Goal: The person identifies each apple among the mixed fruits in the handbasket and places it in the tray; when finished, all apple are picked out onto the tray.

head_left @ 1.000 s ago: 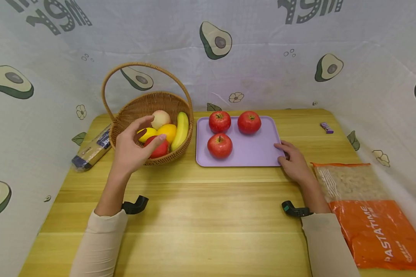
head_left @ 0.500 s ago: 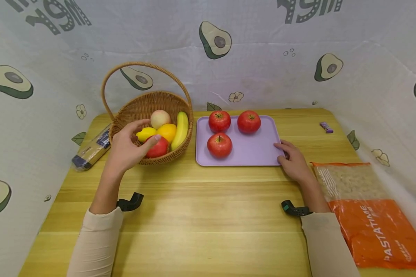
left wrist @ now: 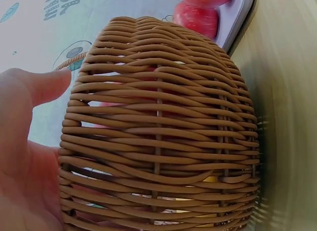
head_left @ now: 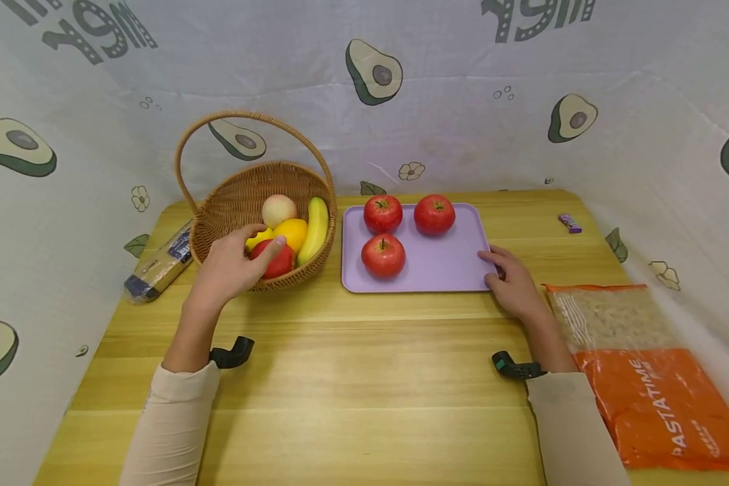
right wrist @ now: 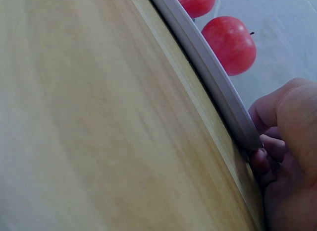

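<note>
Over the front of a wicker basket (head_left: 261,179), my left hand (head_left: 227,266) has its thumb and fingers spread around a red fruit (head_left: 282,263) lying inside. The left wrist view shows the basket's woven side (left wrist: 158,127), with the hand beyond its rim. A yellow lemon-like fruit (head_left: 260,237), an orange (head_left: 293,233), a peach (head_left: 279,210) and a banana (head_left: 314,233) share the basket. My right hand (head_left: 513,283) holds the right edge of a lilac tray (head_left: 446,266), thumb and fingers at its corner. Three red apples (head_left: 383,256) sit on the tray.
A bag of pasta (head_left: 656,385) lies at the right. Beyond the tray's right end is a small purple packet (head_left: 570,223). A clear and blue package (head_left: 158,270) lies partly behind the basket at left. Avocado-print cloth (head_left: 449,128) hangs around the table (head_left: 364,378).
My left hand drew slightly left, then came back right and lower over the red fruit, its fingers now overlapping the lemon-like one. The right hand stays on the tray edge.
</note>
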`<move>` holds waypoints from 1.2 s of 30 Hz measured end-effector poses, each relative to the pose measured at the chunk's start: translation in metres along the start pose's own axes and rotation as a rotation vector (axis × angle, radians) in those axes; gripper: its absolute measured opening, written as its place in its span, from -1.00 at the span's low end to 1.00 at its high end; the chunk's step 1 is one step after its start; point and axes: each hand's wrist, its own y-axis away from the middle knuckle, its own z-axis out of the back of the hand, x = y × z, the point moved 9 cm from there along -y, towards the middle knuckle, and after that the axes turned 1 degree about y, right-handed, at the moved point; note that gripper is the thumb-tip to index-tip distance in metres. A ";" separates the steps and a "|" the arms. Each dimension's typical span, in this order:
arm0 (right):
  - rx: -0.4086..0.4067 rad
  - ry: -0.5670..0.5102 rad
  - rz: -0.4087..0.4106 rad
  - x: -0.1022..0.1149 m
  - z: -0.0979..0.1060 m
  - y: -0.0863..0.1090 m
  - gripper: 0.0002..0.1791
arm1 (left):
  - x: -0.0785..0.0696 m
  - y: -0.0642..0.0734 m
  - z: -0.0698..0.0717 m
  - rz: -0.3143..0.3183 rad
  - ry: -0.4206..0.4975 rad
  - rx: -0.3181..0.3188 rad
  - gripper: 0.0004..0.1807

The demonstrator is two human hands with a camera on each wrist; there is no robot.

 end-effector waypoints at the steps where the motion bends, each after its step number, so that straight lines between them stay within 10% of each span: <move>1: -0.001 0.003 0.002 0.000 0.000 0.000 -0.44 | 0.000 0.000 -0.001 0.005 -0.013 0.014 -0.04; 16: 0.006 -0.004 -0.006 -0.003 -0.002 -0.001 -0.44 | -0.002 -0.010 -0.024 -0.036 -0.147 0.264 -0.12; 25: -0.003 0.001 0.004 -0.003 0.000 -0.002 -0.44 | 0.003 -0.011 -0.016 0.058 -0.114 0.161 0.15; 36: 0.005 0.003 0.000 -0.004 -0.002 -0.002 -0.44 | -0.001 -0.013 -0.015 0.012 -0.044 0.098 0.02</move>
